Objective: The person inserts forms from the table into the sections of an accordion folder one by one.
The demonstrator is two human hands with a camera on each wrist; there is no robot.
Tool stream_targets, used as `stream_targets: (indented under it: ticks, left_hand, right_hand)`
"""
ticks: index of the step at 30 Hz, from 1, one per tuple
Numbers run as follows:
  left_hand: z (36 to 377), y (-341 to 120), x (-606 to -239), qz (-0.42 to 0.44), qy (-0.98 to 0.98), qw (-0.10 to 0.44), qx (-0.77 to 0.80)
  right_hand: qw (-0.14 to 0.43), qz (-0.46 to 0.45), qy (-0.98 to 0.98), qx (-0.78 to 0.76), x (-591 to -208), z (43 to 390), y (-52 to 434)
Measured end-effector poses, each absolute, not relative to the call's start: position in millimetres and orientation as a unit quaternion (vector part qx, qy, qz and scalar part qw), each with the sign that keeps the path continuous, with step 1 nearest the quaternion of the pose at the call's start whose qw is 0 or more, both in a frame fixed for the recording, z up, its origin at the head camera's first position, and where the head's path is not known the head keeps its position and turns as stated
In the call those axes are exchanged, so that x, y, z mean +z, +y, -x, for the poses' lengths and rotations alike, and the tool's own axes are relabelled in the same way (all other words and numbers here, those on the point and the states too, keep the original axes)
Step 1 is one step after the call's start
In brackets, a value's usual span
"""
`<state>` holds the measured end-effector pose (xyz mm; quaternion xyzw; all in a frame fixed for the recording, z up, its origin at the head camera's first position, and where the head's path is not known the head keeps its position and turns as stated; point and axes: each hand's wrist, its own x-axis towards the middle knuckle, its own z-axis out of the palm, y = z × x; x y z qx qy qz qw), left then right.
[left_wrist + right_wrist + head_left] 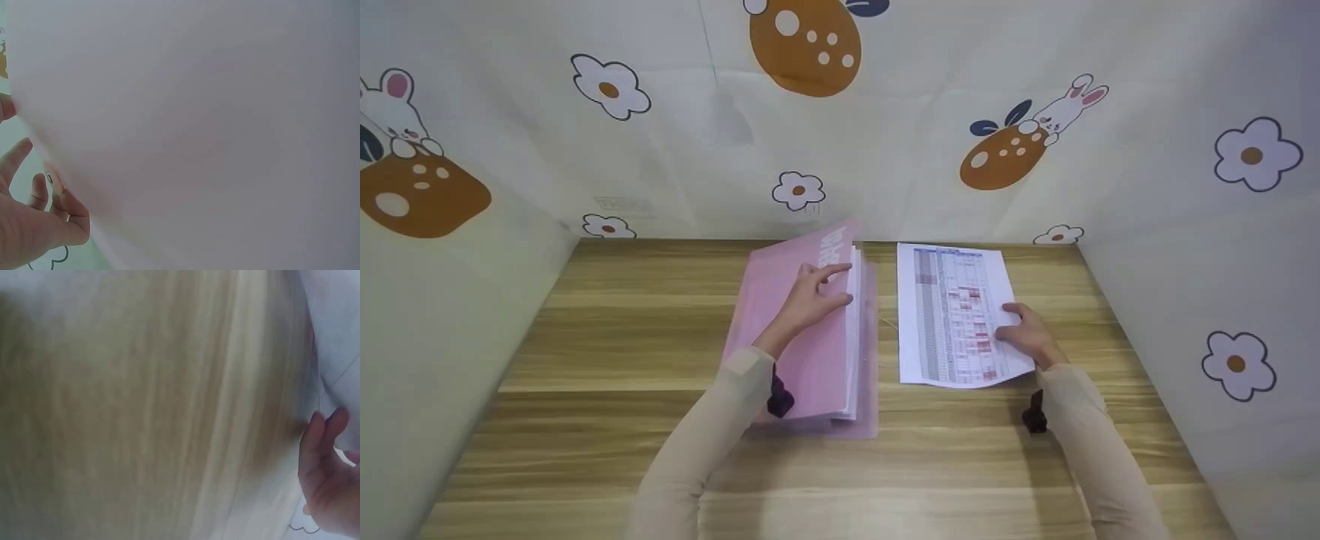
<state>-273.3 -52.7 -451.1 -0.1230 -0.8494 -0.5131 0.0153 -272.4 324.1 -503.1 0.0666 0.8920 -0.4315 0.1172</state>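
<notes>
A pink plastic folder (pixel 802 352) lies on the wooden table (pixel 607 337), its cover raised a little over the white sheets inside. My left hand (pixel 816 294) holds the free right edge of that cover, fingers curled over it. In the left wrist view the pink cover (pixel 214 129) fills nearly the whole frame, with my left hand (pixel 34 219) at the lower left. To the right lies a printed sheet (pixel 952 315) with a table in grey and red. My right hand (pixel 1024 330) grips its right edge, lifting it slightly. The right wrist view shows blurred table wood (pixel 140 416) and my fingers (pixel 323 461).
A cloth with flowers, rabbits and brown egg shapes (pixel 802 45) walls the table in at the back and both sides. Bare wood shows left of the folder and along the near edge (pixel 840 480).
</notes>
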Motion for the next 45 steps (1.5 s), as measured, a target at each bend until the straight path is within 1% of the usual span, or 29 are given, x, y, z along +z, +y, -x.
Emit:
stream_targets:
  ticks: [7, 14, 23, 27, 32, 36, 41, 45]
  left_hand:
    - [273, -53, -450, 0.127, -0.852, 0.014, -0.508]
    - [274, -53, -450, 0.114, -0.852, 0.003, -0.511]
    - [274, -54, -450, 0.101, -0.855, -0.004, -0.509]
    - [274, -55, -450, 0.103, -0.853, -0.003, -0.511]
    - [275, -55, -450, 0.120, -0.848, 0.017, -0.516]
    - [276, -55, -451, 0.121, -0.846, 0.020, -0.518]
    - [276, -55, -450, 0.120, -0.847, 0.016, -0.518]
    - [275, -55, -450, 0.120, -0.847, 0.015, -0.518]
  right_hand:
    - [0.134, -0.063, 0.854, -0.498, -500, 272, 328]
    - [0.146, -0.017, 0.821, -0.552, -498, 269, 328]
    - [0.101, -0.002, 0.817, -0.568, -495, 259, 318]
    - [0.046, -0.027, 0.808, -0.586, -504, 261, 321]
    - [-0.019, -0.069, 0.798, -0.599, -520, 269, 332]
    - [-0.035, -0.083, 0.782, -0.617, -515, 265, 333]
    - [-0.046, -0.096, 0.784, -0.612, -495, 246, 320]
    - [-0.051, -0.109, 0.778, -0.617, -493, 238, 313]
